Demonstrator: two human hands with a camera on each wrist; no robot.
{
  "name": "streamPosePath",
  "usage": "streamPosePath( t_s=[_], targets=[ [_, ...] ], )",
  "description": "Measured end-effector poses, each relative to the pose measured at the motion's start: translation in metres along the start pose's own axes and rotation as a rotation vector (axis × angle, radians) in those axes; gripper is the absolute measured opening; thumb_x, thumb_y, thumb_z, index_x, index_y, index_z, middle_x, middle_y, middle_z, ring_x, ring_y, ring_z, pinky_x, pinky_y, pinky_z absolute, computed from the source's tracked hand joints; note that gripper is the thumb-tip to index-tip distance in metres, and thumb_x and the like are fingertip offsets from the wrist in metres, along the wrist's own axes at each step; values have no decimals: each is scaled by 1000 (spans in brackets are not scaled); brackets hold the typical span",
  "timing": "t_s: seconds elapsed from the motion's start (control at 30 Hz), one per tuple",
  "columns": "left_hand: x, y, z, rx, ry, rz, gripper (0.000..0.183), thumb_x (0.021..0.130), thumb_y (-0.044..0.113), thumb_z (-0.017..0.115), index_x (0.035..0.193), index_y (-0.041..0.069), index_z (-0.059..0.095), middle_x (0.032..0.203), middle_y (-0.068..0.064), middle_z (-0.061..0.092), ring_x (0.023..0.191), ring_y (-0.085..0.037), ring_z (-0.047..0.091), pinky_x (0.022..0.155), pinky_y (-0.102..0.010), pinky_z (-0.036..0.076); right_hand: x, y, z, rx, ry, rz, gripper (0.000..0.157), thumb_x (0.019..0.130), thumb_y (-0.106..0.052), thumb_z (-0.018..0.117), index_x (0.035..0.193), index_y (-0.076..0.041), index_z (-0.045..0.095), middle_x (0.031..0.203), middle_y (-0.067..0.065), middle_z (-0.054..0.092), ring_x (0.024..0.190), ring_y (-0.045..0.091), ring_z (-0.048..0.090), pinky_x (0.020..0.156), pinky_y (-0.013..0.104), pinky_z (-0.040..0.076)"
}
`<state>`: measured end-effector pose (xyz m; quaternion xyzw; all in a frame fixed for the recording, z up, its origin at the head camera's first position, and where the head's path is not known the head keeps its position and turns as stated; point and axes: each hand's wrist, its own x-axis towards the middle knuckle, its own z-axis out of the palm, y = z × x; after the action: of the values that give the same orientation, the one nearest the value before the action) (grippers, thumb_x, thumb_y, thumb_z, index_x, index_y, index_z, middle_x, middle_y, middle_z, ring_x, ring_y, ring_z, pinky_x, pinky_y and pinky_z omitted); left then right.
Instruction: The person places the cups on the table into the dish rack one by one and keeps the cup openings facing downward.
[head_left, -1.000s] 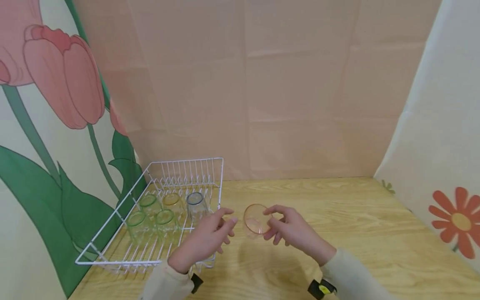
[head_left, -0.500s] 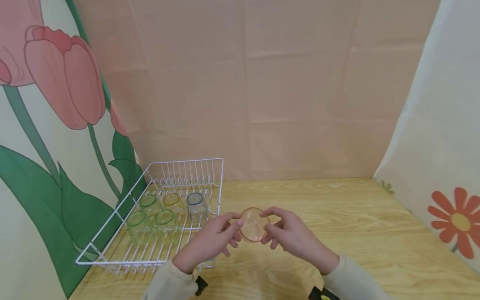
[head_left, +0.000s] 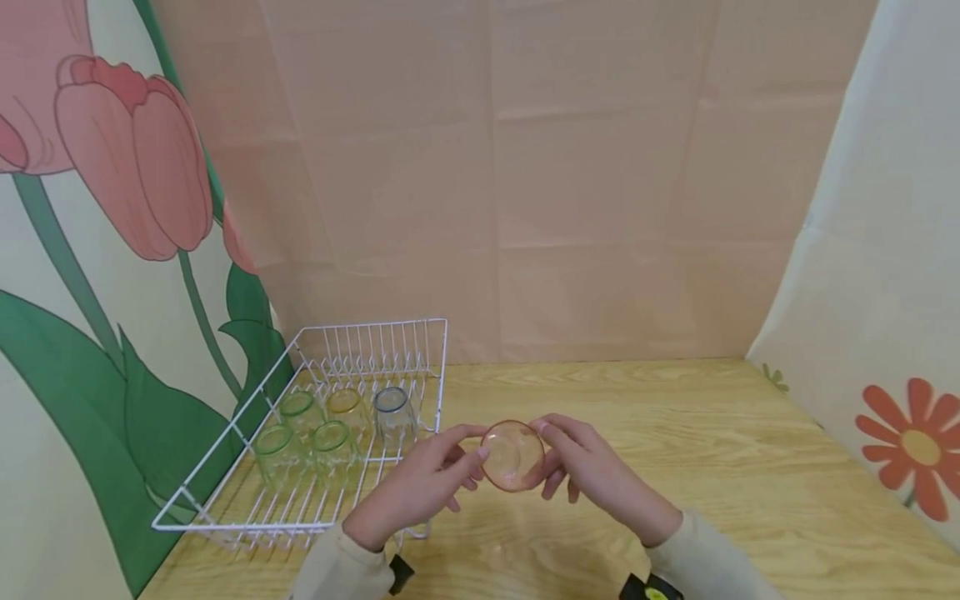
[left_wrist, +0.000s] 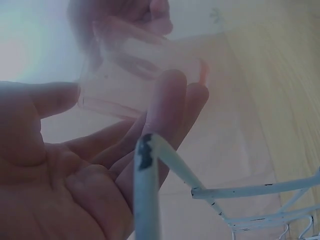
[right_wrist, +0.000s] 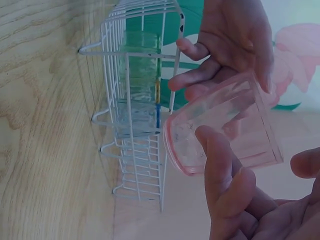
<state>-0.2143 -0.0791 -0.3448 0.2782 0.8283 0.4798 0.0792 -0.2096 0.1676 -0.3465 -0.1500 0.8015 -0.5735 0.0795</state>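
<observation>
Between both hands, above the table, is a clear pink-tinted drinking glass point(head_left: 513, 457), its round rim facing the head camera. My left hand point(head_left: 422, 479) grips its left side, thumb at the edge and fingers along the wall, as the left wrist view shows. My right hand point(head_left: 592, 471) holds the opposite side. In the right wrist view, its fingers point(right_wrist: 220, 160) lie across the glass wall, while the thumb point(right_wrist: 306, 163) stands slightly away from the glass. Through the transparent wall, parts of the fingers show.
A white wire dish rack point(head_left: 302, 527) stands on the wooden table point(head_left: 637, 400), close by the left hand. It holds several upside-down glasses: green ones point(head_left: 274, 454), a yellow one point(head_left: 347, 406) and a blue one point(head_left: 393, 412). Flower-printed cloth point(head_left: 135, 167) hangs at the left.
The left hand has come in from beside the rack and taken hold of the glass. The glass has shifted slightly down, and the right hand's fingers have moved along its edge.
</observation>
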Motion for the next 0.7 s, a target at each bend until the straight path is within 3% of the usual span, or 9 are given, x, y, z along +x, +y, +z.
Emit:
streamPosePath(
  t_s=[0.37, 0.7],
  targets=[
    [-3, -2, 2, 1, -42, 29, 40, 102, 39, 58, 139, 25, 54, 93, -2, 72, 78, -10, 67, 56, -31, 57, 4, 8, -5, 40, -26, 76, 58, 109, -45, 33, 132, 5, 48, 78, 17, 74, 62, 24, 68, 45, 25, 42],
    [-3, -4, 4, 17, -69, 36, 46, 100, 37, 61, 141, 21, 51, 101, -5, 73, 79, -8, 67, 57, -29, 57, 7, 13, -7, 13, -41, 113, 67, 106, -51, 38, 137, 8, 48, 78, 15, 74, 62, 25, 69, 45, 25, 41]
  ],
)
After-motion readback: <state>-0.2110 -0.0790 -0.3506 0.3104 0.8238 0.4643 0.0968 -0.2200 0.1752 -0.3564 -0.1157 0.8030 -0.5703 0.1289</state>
